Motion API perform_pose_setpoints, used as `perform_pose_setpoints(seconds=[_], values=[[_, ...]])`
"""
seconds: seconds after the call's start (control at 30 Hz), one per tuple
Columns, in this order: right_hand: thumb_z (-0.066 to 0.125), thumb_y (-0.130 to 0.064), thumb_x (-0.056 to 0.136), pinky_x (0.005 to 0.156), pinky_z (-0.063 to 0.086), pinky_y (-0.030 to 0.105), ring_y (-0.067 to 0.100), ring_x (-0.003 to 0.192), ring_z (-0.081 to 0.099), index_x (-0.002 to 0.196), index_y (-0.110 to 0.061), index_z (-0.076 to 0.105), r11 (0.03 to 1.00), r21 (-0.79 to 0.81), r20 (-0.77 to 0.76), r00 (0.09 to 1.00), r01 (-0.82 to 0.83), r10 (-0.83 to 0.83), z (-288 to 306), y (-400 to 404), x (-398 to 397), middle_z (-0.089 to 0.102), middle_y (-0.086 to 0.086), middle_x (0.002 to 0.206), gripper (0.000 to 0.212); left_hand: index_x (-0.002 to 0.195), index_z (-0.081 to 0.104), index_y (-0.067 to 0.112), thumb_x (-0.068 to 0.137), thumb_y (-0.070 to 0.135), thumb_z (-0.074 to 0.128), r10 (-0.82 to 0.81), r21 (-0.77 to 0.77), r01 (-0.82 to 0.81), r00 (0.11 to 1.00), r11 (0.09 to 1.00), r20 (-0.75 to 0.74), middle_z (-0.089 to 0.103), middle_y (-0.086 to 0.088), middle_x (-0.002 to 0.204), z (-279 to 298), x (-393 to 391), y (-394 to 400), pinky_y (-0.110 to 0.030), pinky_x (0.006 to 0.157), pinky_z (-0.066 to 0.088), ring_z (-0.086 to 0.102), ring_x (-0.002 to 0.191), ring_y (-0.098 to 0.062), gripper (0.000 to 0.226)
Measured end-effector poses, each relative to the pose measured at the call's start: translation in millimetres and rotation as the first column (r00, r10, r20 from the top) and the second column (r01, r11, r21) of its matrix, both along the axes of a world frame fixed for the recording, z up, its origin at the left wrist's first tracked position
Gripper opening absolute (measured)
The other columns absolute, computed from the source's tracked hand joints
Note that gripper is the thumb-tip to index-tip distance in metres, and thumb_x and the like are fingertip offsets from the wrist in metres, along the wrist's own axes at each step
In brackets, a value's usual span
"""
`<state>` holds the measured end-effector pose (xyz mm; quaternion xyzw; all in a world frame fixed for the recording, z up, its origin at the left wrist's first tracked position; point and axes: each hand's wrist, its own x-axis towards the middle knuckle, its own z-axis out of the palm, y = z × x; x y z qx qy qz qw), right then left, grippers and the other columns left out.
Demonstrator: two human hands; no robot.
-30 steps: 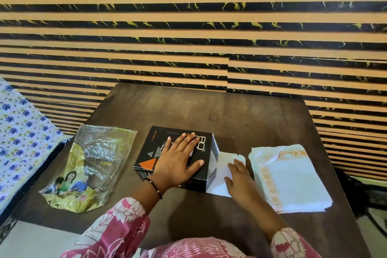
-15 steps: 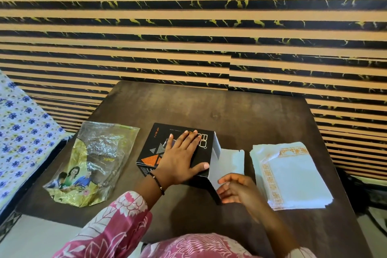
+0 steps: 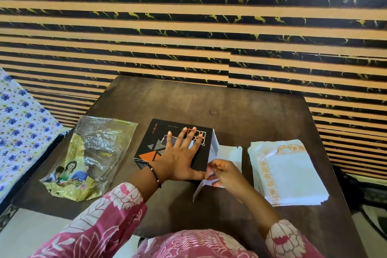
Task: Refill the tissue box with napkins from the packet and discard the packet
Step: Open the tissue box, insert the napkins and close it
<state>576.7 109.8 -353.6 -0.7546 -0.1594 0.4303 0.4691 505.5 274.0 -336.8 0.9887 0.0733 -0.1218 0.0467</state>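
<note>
Left hand (image 3: 180,158) flat on black tissue box (image 3: 159,148), right hand (image 3: 225,174) pinching its white end flap (image 3: 211,181), napkin stack (image 3: 287,172) right, empty packet (image 3: 90,157) left

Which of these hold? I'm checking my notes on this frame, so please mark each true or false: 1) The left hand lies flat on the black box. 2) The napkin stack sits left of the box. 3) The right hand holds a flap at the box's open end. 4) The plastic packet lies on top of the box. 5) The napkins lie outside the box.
1) True: the left hand rests with straight fingers on the black tissue box.
2) False: the napkin stack lies to the right of the box.
3) True: the right hand pinches a white flap at the open right end.
4) False: the plastic packet lies on the table, left of the box.
5) True.
</note>
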Motion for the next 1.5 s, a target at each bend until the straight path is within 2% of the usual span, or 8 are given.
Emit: perform_pose_setpoints(seconds=[0.13, 0.27, 0.67, 0.9, 1.1, 1.2, 1.3, 1.5], values=[[0.040, -0.006, 0.095, 0.086, 0.050, 0.036, 0.022, 0.107, 0.056, 0.125, -0.021, 0.048, 0.987, 0.029, 0.015, 0.987, 0.161, -0.161, 11, 19, 27, 0.048, 0.004, 0.130, 0.035, 0.147, -0.007, 0.023, 0.064, 0.080, 0.038, 0.007, -0.009, -0.007, 1.000, 1.000, 0.023, -0.019, -0.008, 0.156, -2, -1, -4, -0.064, 0.105, -0.017, -0.024, 0.141, -0.032, 0.110], [0.039, -0.012, 0.097, 0.087, 0.049, 0.036, 0.022, 0.118, 0.052, 0.135, -0.019, 0.042, 0.987, -0.002, 0.059, 0.985, 0.161, -0.160, 28, 34, 54, 0.042, 0.006, 0.142, 0.039, 0.147, -0.005, 0.024, 0.065, 0.077, 0.041, 0.015, 0.005, -0.015, 1.000, 1.000, 0.023, -0.019, -0.011, 0.156, 0, 0, -9, -0.063, 0.103, -0.020, -0.025, 0.140, -0.034, 0.108], [0.043, -0.020, 0.097, 0.095, 0.050, 0.044, 0.026, 0.108, 0.057, 0.119, -0.021, 0.055, 0.996, -0.063, 0.295, 0.955, 0.060, -0.039, 13, 57, 62, 0.060, 0.008, 0.119, 0.025, 0.147, -0.003, 0.023, 0.068, 0.074, 0.047, 0.016, 0.006, -0.016, 0.998, 1.000, 0.055, -0.018, -0.012, 0.156, -1, -2, -10, -0.063, 0.109, -0.014, -0.025, 0.140, -0.034, 0.107], [0.040, -0.026, 0.098, 0.103, 0.042, 0.043, 0.024, 0.122, 0.050, 0.132, -0.021, 0.047, 0.999, -0.024, 0.241, 0.970, 0.047, -0.040, 24, 42, 62, 0.053, 0.006, 0.135, 0.036, 0.147, -0.003, 0.024, 0.068, 0.077, 0.042, 0.004, 0.017, -0.006, 0.995, 1.000, 0.101, -0.017, -0.012, 0.156, -4, 0, -6, -0.055, 0.112, -0.015, -0.024, 0.141, -0.032, 0.105], [0.042, -0.007, 0.095, 0.095, 0.042, 0.034, 0.019, 0.110, 0.056, 0.117, -0.013, 0.058, 0.928, 0.230, 0.000, 0.954, 0.291, -0.300, 48, -26, 60, 0.059, 0.003, 0.121, 0.028, 0.147, 0.004, 0.029, 0.064, 0.083, 0.035, -0.003, -0.087, 0.022, 0.978, 0.996, 0.211, -0.012, -0.004, 0.157, -6, -7, -4, -0.044, 0.116, -0.012, -0.016, 0.143, -0.020, 0.105], [0.044, -0.008, 0.095, 0.093, 0.042, 0.031, 0.018, 0.106, 0.058, 0.096, -0.017, 0.063, 0.886, 0.206, 0.107, 0.891, 0.414, -0.441, 47, -66, 66, 0.061, 0.001, 0.114, 0.022, 0.148, 0.005, 0.026, 0.059, 0.091, 0.023, -0.003, -0.093, 0.025, 0.974, 0.995, 0.225, -0.012, 0.001, 0.155, -6, -7, -4, -0.040, 0.114, -0.013, -0.011, 0.143, -0.018, 0.112], [0.048, -0.024, 0.095, 0.088, 0.040, 0.027, 0.015, 0.093, 0.057, 0.097, -0.022, 0.056, 0.863, -0.067, 0.354, 0.820, 0.501, -0.449, 20, -97, 66, 0.060, 0.003, 0.116, 0.008, 0.148, 0.008, 0.025, 0.058, 0.092, 0.022, 0.001, -0.090, 0.020, 0.975, 0.996, 0.222, -0.007, 0.000, 0.158, -6, -7, -4, -0.039, 0.113, -0.012, -0.005, 0.145, -0.019, 0.113], [0.046, -0.026, 0.094, 0.114, 0.020, 0.030, 0.020, 0.136, 0.031, 0.137, -0.016, 0.041, 0.875, -0.361, 0.723, 0.689, 0.323, 0.044, -18, -100, 54, 0.038, 0.000, 0.148, 0.044, 0.147, 0.014, 0.027, 0.058, 0.090, 0.026, -0.015, -0.122, 0.045, 0.971, 0.991, 0.239, -0.004, 0.001, 0.158, -5, -5, -4, -0.042, 0.113, -0.011, -0.003, 0.145, -0.022, 0.109]])
